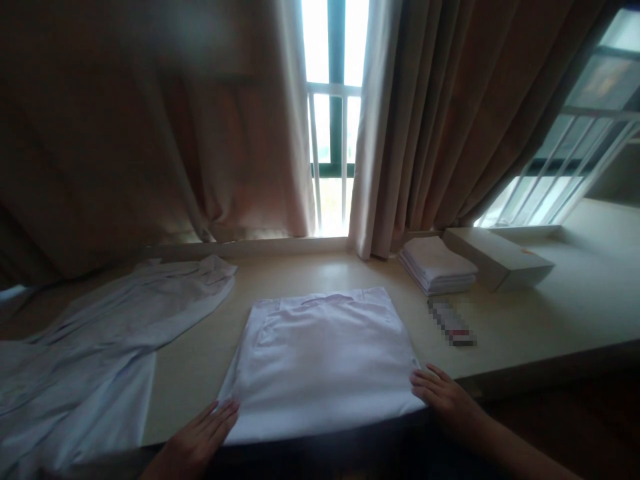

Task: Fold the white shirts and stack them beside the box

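Observation:
A white garment, apparently a shirt [327, 360], lies folded into a broad rectangle on the pale tabletop [195, 373], its near edge along the table's front edge. On its near left corner rests my left hand [203, 430], fingers stretched out flat. My right hand [443, 393] touches the right side near the front corner, fingers extended over the cloth. Neither hand grips the fabric. Light creases run across the shirt's top layer.
Loose white clothing [110, 333] is spread over the left side. Toward the back right sits a stack of folded white cloths [439, 263] beside a white box [500, 257]. A small pixelated item [453, 323] lies in front of the stack. Curtains [420, 120] hang behind.

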Demonstrator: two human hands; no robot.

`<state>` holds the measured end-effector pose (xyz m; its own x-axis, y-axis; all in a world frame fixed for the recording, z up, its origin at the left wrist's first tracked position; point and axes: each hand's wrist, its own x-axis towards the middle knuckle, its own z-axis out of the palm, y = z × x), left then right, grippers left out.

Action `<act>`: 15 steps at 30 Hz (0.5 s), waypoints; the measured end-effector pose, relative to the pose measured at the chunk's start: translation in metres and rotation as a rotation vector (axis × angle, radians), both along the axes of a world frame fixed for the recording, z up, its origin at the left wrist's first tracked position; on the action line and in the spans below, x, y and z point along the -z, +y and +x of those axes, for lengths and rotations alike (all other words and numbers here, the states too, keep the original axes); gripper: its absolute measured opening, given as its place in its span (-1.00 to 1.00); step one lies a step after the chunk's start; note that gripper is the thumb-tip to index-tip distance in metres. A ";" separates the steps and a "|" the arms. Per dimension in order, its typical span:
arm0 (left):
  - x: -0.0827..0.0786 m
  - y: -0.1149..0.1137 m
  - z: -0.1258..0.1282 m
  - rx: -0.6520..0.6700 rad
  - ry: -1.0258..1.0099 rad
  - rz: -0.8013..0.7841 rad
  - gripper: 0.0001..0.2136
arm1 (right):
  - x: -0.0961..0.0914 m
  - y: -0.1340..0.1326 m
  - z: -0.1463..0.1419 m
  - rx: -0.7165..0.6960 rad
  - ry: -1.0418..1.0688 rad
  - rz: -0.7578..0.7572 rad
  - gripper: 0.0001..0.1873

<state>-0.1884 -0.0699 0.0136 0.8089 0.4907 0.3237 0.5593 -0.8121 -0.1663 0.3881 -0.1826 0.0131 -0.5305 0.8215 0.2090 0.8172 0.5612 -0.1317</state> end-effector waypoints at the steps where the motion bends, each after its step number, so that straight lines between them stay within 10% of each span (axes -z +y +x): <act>1: -0.005 -0.005 -0.005 -0.034 -0.044 -0.060 -0.47 | -0.005 -0.005 0.002 -0.005 0.051 -0.047 -0.55; 8: -0.057 -0.015 -0.009 -0.493 -0.455 -0.820 -0.69 | -0.049 0.001 0.011 0.312 0.644 -0.300 -0.73; 15: -0.110 0.063 0.024 -0.663 -0.823 -1.042 -0.57 | -0.081 0.097 0.013 0.494 1.207 -0.495 -0.55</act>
<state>-0.1645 -0.0070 0.1236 0.1186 0.9812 -0.1526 0.5123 0.0712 0.8559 0.4011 -0.0857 0.0945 0.1297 0.9908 -0.0398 0.1551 -0.0599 -0.9861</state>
